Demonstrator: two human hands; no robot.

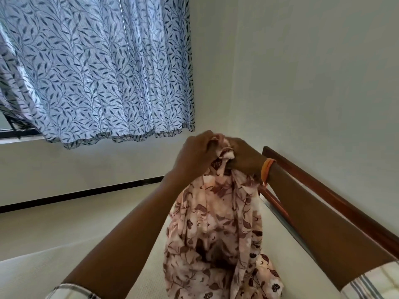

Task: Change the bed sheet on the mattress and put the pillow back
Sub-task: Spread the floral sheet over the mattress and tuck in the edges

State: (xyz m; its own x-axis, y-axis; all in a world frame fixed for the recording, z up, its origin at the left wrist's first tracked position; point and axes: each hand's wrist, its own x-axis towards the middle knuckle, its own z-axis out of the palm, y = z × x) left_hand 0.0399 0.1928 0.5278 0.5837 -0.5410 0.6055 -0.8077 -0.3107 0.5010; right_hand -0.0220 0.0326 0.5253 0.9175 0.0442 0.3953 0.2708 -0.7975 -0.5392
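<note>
A pink bed sheet (pixel 218 229) with a brown floral print hangs bunched from both my hands, raised in front of me. My left hand (pixel 194 154) grips its top edge from the left. My right hand (pixel 244 157), with an orange band on the wrist, grips the same gathered edge from the right. The two hands are close together. The sheet's lower part trails down onto the bare cream mattress (pixel 108 262) below. No pillow is in view.
A dark wooden bed rail (pixel 336 203) runs along the white wall on the right. A blue leaf-patterned curtain (pixel 97 67) hangs over a window at upper left. Pale floor (pixel 54 223) with a black skirting line lies left of the mattress.
</note>
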